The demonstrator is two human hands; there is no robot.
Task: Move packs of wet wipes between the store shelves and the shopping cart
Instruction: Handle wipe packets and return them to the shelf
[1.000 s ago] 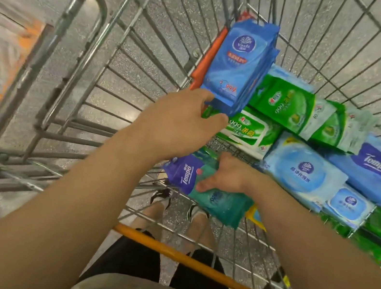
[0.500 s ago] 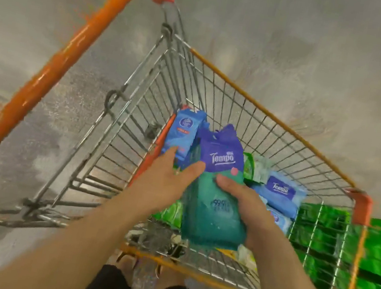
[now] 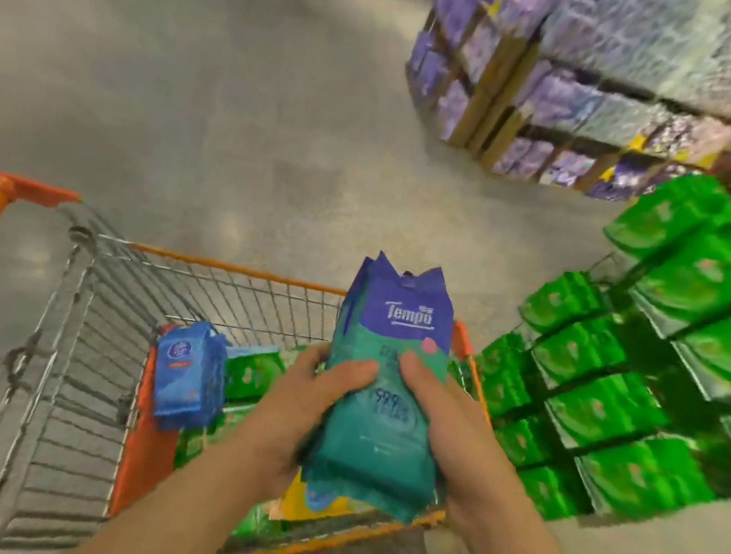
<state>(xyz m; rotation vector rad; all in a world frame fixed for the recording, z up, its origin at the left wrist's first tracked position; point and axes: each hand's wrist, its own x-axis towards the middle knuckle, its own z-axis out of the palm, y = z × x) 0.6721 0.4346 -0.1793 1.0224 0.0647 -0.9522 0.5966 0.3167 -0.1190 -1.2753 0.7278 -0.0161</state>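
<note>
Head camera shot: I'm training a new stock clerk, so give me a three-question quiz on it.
1. True or false: both hands hold the teal pack.
2. Which brand word shows on it? A) Tempo B) Vinda C) Kleenex
3. On which side of the cart are the green packs stacked on shelves?

Key: 1 true: the left hand and right hand grip its sides. 2 A. 3 the right.

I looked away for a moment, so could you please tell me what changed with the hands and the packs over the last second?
The right hand lifted the teal pack out of the cart. The left hand let go of the blue pack and joined in gripping the teal one, now held upright above the cart. The blue pack stayed standing in the cart.
</note>
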